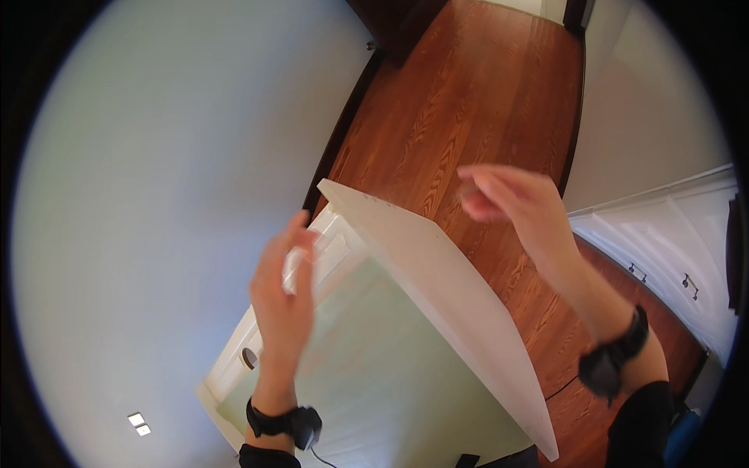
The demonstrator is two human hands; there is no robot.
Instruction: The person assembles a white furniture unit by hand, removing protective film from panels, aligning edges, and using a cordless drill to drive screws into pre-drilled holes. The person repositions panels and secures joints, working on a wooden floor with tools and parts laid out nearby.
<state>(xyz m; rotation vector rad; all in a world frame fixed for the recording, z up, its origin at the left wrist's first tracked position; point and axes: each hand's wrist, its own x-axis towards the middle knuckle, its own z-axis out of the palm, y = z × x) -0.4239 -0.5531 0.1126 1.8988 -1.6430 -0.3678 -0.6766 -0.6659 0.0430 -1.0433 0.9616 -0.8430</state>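
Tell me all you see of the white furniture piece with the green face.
The white furniture piece has a broad pale green face, a painted-looking side panel on the right and a white strip with a round hole on the left. It sits slantwise beside the wall. The left hand overlaps it; contact is unclear.

blur softens the fingers of the left hand (pixel 282 300) and the right hand (pixel 527 209); the right palm is hidden. the lower edge cuts off the white-framed green panel (pixel 374 351) and both dark sleeves (pixel 644 425). a blue object (pixel 684 437), lower right, is too partial to identify.
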